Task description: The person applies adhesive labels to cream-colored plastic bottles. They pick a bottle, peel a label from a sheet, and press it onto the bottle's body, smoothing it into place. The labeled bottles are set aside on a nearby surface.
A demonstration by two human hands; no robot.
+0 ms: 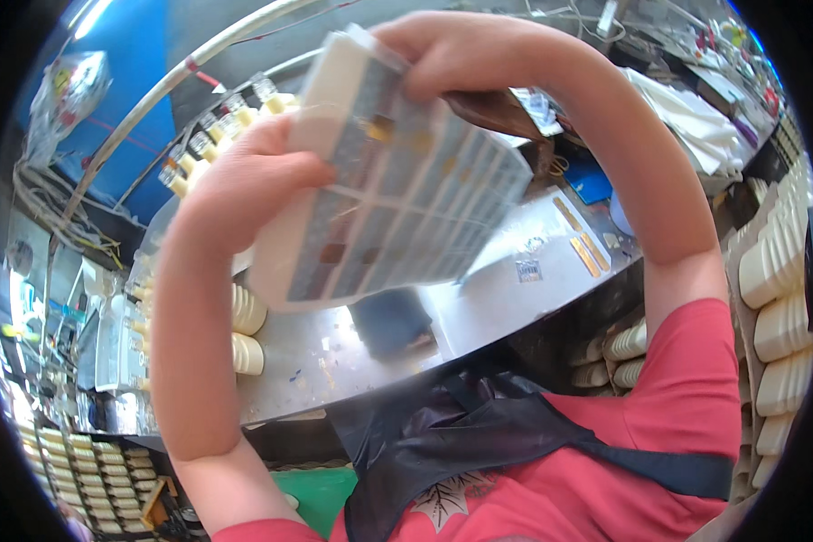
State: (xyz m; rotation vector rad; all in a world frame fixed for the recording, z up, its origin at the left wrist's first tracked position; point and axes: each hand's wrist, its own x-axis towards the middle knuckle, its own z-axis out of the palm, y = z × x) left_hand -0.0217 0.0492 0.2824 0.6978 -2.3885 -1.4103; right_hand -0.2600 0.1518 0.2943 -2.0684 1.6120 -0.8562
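Both my hands hold up a big off-white block point(370, 203) above the worktable. Its face has rows of grey-blue panels with small gold and reddish patches. It is tilted and smeared by motion, so I cannot tell its exact kind. My left hand point(248, 185) grips its left side, thumb lying across the face. At the upper edge my right hand point(452, 54) is closed on the corner. Beneath the block, the metal worktable point(289, 361) carries a dark square pad point(390, 322).
Cream containers with clear tops point(221, 131) line up behind my left hand. Stacked cream cups point(777, 289) stand at the right, more point(90, 479) at the lower left. Gold strips point(587, 253) lie on the table's right part. A pale curved pipe point(144, 104) crosses the upper left.
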